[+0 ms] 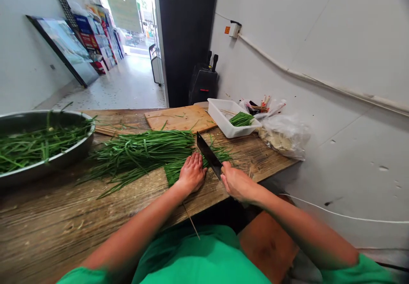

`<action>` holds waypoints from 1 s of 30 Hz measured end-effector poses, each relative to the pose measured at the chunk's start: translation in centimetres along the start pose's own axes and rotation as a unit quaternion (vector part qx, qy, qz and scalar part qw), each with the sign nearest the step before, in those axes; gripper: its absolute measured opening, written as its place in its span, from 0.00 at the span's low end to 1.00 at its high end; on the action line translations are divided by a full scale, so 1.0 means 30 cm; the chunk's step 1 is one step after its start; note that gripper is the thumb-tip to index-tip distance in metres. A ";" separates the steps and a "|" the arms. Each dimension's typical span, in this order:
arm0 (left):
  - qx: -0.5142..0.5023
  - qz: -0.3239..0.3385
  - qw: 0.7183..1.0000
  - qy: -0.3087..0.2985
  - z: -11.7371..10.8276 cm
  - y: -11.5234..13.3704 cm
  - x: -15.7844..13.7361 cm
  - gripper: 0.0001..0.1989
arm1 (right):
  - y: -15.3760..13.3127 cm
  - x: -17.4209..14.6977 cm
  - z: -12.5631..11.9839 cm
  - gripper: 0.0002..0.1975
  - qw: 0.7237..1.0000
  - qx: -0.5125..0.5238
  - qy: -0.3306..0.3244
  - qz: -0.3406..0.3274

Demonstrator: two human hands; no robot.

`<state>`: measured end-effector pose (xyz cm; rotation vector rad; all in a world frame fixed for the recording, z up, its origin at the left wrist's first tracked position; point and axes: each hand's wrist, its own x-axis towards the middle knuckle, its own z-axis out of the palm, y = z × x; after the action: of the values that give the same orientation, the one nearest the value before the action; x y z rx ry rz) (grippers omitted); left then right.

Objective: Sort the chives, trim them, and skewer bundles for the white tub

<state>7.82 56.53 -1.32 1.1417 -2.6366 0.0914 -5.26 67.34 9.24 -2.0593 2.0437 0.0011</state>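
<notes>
My right hand (pixel 235 182) is closed round the handle of a cleaver (pixel 208 152), whose dark blade slants up and away to the left, over green chives. Just left of the blade, my left hand (pixel 193 172) lies flat, fingers stretched together, on top of a short bundle of cut chives (pixel 172 172). Behind it spreads a larger heap of long chives (pixel 150 147). Loose chive ends (pixel 223 152) lie to the right of the blade. A thin stick (pixel 191 221) pokes out past the table's near edge, below my left hand.
The wooden table (pixel 79 215) carries a wide metal basin (pixel 68 152) of chives at left. Behind are a wooden board (pixel 179 117), a white plastic tub (pixel 225 124) with cut chives, and a plastic bag (pixel 284 132). A white wall (pixel 319 83) bounds the right side.
</notes>
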 end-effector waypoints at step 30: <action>-0.033 0.293 0.955 -0.031 -0.285 -0.154 -0.323 0.11 | 0.325 0.066 0.167 0.20 0.974 -0.151 0.119 0.119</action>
<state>19.38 61.60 4.11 0.3118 -2.9176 0.0785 -14.00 66.29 2.39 -2.0469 2.5694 0.1186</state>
